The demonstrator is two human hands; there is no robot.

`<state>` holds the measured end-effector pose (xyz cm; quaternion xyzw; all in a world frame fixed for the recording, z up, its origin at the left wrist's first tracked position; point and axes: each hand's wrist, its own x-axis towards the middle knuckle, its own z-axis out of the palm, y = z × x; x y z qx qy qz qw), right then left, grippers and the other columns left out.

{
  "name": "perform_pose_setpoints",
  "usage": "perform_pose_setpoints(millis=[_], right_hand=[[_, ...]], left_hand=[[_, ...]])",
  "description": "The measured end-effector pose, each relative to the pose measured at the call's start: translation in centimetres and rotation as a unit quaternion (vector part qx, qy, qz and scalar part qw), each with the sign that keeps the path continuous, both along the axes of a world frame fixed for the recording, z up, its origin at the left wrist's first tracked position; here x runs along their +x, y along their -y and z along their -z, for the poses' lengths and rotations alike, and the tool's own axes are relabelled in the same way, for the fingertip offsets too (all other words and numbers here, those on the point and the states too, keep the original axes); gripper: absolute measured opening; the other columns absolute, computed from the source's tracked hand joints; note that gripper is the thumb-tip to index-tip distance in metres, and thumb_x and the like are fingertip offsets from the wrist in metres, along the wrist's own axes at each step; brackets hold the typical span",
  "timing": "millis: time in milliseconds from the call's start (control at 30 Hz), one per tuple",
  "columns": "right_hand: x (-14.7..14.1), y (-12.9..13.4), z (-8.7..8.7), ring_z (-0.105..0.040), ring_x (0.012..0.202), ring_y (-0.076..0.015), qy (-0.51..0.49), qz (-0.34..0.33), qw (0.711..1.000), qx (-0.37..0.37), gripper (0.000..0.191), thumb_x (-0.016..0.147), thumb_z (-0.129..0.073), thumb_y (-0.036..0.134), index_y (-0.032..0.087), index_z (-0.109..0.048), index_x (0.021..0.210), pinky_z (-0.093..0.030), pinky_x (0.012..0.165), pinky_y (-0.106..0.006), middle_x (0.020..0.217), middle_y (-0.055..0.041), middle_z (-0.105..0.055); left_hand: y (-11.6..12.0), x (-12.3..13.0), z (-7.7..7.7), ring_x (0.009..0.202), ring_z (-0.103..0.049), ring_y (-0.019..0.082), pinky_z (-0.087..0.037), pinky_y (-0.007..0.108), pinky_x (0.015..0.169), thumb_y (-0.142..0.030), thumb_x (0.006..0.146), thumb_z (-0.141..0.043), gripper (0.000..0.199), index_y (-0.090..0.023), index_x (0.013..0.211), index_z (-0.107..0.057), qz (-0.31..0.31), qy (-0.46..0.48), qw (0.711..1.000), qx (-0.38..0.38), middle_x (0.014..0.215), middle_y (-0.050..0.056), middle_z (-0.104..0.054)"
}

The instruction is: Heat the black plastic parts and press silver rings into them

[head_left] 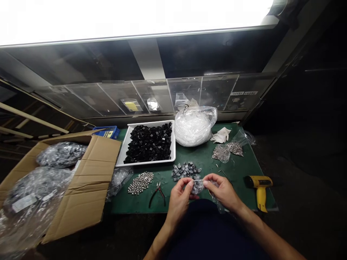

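My left hand [179, 204] and my right hand [222, 191] pinch a small clear plastic bag [198, 186] above the green work mat [165, 173]. The bag holds something grey, too small to make out. Just beyond my fingers lies a loose heap of grey translucent small parts [185, 171]. To the left of my left hand are red-handled pliers [157, 194], and past them is a pile of small steel balls [141, 183]. A thin bent metal rod [225, 176] lies beyond my right hand.
A white tray [146, 124] of black cube-shaped parts [149, 142] and a large bag of clear plastic [193, 126] stand at the mat's back. White gloves [221, 135], bagged metal pieces [221, 153], a yellow heat gun [260, 189] and a cardboard box [89, 169] of bagged goods surround it.
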<state>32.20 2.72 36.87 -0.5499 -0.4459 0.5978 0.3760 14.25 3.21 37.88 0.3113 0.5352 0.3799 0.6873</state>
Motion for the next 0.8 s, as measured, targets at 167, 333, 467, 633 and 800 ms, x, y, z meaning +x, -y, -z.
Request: perform_pose_setpoints(millis=[167,333,467,633,800], right_hand=[[-0.1,1.6,-1.7,-0.051,0.065,-0.0149,0.073,-0.040,0.996,0.028,0.033,0.093,-0.059,0.046,0.018,-0.067,0.077,-0.037,0.061,-0.028,0.070,-0.0005,-0.063],[0.7,1.4,-2.8,-0.056,0.069,-0.0170,0.191,-0.083,0.971,0.120,0.030,0.094,-0.057,0.043,0.021,-0.067,0.076,-0.039,0.064,-0.030,0.073,-0.0005,-0.062],[2.0,0.4,-4.2,-0.060,0.096,-0.0203,0.170,-0.037,0.967,0.184,0.028,0.094,-0.059,0.038,0.026,-0.061,0.120,-0.045,0.082,-0.031,0.109,-0.0033,-0.066],[1.7,-0.6,-4.5,-0.059,0.076,-0.0162,0.159,-0.078,0.970,0.168,0.035,0.080,-0.077,0.037,0.029,-0.068,0.113,-0.044,0.066,-0.028,0.095,0.0007,-0.068],[0.1,-1.1,-2.7,-0.059,0.068,-0.0147,0.146,-0.067,0.979,0.126,0.015,0.088,-0.066,0.031,0.025,-0.072,0.101,-0.044,0.064,-0.028,0.082,0.0014,-0.070]], left_hand=[[1.7,-0.6,-0.7,0.082,-0.070,0.023,-0.057,0.031,0.061,-0.049,0.086,-0.064,0.034,-0.018,0.097,-0.055,0.038,0.137,0.980,-0.137,0.101,0.010,-0.068],[1.7,-1.0,-1.4,0.078,-0.069,0.019,-0.056,0.027,0.063,-0.041,0.080,-0.075,0.035,-0.016,0.098,-0.058,0.063,0.191,0.967,-0.159,0.093,0.009,-0.067],[0.5,-0.3,-1.4,0.076,-0.064,0.014,-0.055,0.024,0.064,-0.036,0.078,-0.078,0.034,-0.013,0.100,-0.067,0.039,0.126,0.986,-0.106,0.095,0.008,-0.065],[-0.5,0.4,-0.9,0.088,-0.064,0.020,-0.059,0.030,0.065,-0.044,0.081,-0.072,0.044,-0.014,0.113,-0.069,0.039,0.058,0.996,-0.063,0.113,0.012,-0.066],[-0.6,0.4,-0.8,0.095,-0.066,0.020,-0.057,0.032,0.078,-0.040,0.092,-0.060,0.042,-0.013,0.124,-0.063,-0.006,0.191,0.978,-0.077,0.118,0.015,-0.066]])
